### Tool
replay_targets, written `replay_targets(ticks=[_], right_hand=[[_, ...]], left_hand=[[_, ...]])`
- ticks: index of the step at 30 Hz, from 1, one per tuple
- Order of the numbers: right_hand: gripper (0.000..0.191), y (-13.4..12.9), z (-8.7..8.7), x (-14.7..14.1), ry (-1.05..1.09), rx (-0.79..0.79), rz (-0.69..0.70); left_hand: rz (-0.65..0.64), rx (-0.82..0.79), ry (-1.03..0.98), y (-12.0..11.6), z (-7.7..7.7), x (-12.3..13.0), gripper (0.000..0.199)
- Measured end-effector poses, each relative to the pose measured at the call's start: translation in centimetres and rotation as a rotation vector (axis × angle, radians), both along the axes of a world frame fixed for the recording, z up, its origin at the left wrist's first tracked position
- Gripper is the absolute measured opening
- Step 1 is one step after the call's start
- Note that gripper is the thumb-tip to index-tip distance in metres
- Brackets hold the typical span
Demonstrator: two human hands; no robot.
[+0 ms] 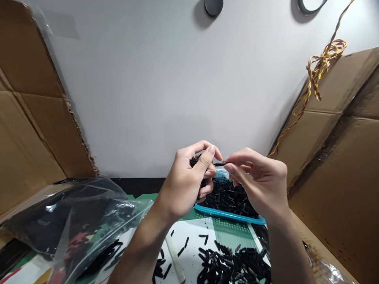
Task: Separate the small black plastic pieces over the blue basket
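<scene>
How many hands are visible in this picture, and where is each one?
2. The left hand is near the centre, holding black pieces; the right hand is beside it, pinching one black piece. I see no others.

Twisted wire hangs near brown cardboard.

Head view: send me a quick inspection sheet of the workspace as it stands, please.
Surface: white sheet, strewn with loose black pieces.
Job's things: teal basket holding many similar pieces.
Clutter: clear plastic bag on the left; pale strip on the sheet.
Hands: left hand holds a bunch; right hand pinches one piece between its fingers.
Cables: twisted yellow-brown wire, loosely bundled, at the right.
Surroundings: cardboard on left and right; pale backdrop behind.
</scene>
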State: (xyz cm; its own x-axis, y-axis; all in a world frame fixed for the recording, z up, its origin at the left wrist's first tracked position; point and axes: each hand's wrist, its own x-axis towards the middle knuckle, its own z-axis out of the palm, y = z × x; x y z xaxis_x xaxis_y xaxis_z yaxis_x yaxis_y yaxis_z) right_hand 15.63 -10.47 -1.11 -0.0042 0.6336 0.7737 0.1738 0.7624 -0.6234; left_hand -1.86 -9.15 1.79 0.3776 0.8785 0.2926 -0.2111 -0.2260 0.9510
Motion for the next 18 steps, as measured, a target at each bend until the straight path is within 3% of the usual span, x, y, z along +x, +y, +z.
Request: replay_targets(ticks=[8, 18], right_hand=[[0.008, -0.12, 0.27, 0.97, 0.052, 0.029, -0.047], [0.009, -0.08, 0.34, 1.10, 0.044, 0.045, -0.036]], left_hand=[[-0.130, -0.015, 0.002, -0.21, -0.17, 0.20, 0.035], [-0.106, 0.010, 0.028, -0.41, -0.15, -0.34, 0.030]])
